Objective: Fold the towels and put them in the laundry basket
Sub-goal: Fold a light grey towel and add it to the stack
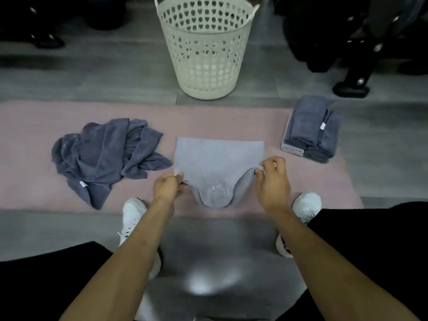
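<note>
A light grey towel [218,158] lies partly flat on the pink mat [34,140], its near part lifted and sagging between my hands. My left hand [166,187] pinches its near left corner. My right hand [273,181] pinches the near right corner. A crumpled heap of dark grey towels [104,156] lies to the left. To the right sits a stack of folded towels [310,130]. The cream laundry basket [206,45] stands upright on the floor beyond the mat, straight ahead.
My white shoes [132,216] [305,207] rest at the mat's near edge, with my dark trouser legs on both sides. Black bags or luggage [356,38] crowd the far right, and dark objects [46,24] line the far left on the grey floor.
</note>
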Action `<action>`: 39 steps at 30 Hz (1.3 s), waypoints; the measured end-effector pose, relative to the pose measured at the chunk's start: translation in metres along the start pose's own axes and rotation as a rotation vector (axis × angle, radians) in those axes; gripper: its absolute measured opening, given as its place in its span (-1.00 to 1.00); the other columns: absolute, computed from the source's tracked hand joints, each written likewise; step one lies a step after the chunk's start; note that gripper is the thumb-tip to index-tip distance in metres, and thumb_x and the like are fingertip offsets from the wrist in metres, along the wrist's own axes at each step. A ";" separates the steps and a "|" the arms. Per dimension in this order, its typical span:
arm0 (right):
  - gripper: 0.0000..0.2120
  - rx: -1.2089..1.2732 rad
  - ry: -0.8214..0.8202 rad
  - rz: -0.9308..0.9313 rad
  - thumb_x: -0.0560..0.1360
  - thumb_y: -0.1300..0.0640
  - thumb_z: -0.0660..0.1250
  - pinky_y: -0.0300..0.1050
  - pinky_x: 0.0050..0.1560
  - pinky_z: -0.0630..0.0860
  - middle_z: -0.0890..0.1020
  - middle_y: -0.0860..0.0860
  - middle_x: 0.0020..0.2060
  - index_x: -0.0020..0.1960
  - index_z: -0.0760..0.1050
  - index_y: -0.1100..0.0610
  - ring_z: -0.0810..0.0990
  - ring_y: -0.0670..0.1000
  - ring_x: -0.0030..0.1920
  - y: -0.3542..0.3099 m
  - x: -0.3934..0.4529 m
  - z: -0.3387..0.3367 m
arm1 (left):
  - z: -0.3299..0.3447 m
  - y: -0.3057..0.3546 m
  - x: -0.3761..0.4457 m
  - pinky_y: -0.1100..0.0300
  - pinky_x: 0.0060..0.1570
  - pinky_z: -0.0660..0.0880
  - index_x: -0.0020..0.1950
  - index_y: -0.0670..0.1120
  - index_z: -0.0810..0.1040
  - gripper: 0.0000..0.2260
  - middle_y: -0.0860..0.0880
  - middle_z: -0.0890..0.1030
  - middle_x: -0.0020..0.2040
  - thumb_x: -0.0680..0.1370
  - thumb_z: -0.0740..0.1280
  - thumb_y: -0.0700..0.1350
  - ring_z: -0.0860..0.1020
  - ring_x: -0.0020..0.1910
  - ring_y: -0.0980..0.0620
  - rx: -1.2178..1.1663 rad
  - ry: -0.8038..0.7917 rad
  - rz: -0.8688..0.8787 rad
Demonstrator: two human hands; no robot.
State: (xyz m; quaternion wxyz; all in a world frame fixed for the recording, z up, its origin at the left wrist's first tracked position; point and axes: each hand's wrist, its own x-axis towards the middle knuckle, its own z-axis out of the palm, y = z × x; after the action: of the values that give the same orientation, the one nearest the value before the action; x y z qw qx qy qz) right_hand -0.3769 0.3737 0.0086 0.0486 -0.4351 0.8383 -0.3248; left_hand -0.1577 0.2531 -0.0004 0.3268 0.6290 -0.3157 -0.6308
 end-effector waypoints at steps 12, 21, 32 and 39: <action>-0.91 0.341 0.408 -0.079 0.58 0.18 0.18 0.00 -0.22 0.39 0.59 0.14 -0.22 0.02 0.42 0.19 0.53 0.21 -0.19 -0.084 0.054 -0.121 | 0.036 0.141 -0.094 0.11 -0.06 0.63 -0.08 -0.13 0.44 -0.90 -0.15 0.61 -0.17 0.64 0.24 -0.21 0.65 -0.23 -0.02 -0.387 -0.183 0.526; -0.91 0.361 0.449 0.020 0.50 0.13 0.22 -0.03 -0.20 0.43 0.59 0.09 -0.29 -0.07 0.46 0.14 0.49 0.14 -0.20 -0.099 0.056 -0.149 | 0.035 0.162 -0.103 0.23 -0.32 0.58 0.00 -0.17 0.41 -0.96 -0.12 0.59 -0.26 0.63 0.23 -0.21 0.61 -0.39 0.04 -0.516 -0.031 0.549; -0.81 0.276 -0.031 0.258 0.52 0.26 0.09 -0.04 -0.04 0.41 0.58 0.23 0.04 0.04 0.44 0.25 0.52 0.24 0.09 -0.085 0.171 -0.101 | 0.100 0.188 0.017 0.26 -0.35 0.59 0.23 -0.23 0.50 -0.78 -0.12 0.58 -0.25 0.61 0.25 -0.20 0.58 -0.38 0.07 -0.391 0.014 0.158; -0.81 0.528 0.188 0.129 0.44 0.23 0.11 0.21 -0.11 0.58 0.57 -0.05 -0.23 -0.14 0.39 -0.05 0.59 0.13 -0.11 -0.093 0.223 -0.111 | 0.105 0.251 0.040 0.28 -0.28 0.56 0.08 -0.17 0.52 -0.89 -0.05 0.55 -0.26 0.62 0.23 -0.19 0.54 -0.34 0.08 -0.539 -0.065 0.294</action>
State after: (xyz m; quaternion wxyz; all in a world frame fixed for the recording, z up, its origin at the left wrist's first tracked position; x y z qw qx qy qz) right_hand -0.4903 0.2216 0.1953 0.1029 -0.3210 0.7515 -0.5671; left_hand -0.2590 0.0714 0.1802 0.5593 0.4469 -0.2349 -0.6575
